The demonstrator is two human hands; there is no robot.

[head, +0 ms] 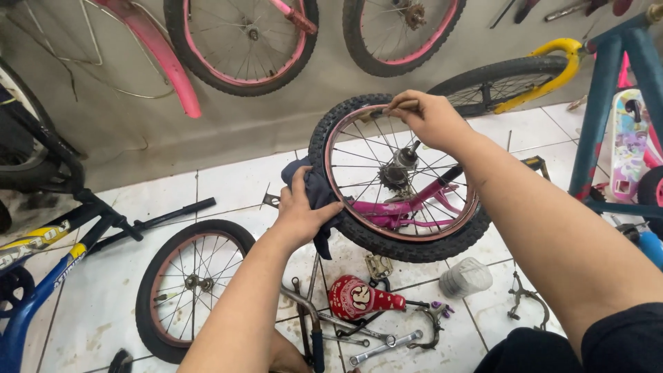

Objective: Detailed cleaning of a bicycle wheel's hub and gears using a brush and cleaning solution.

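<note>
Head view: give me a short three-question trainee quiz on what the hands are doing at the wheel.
1. True or false: the left hand presses a dark cloth against the rim of the small wheel.
2. Where on the wheel does the right hand rest? A) at the hub B) at the top of the tyre C) at the bottom of the tyre
3. What lies flat on the floor tiles below the left forearm?

Key: 1 true. 2 B, at the top, fingers closed on a small part too blurred to name. 3 A second wheel with a black tyre.
</note>
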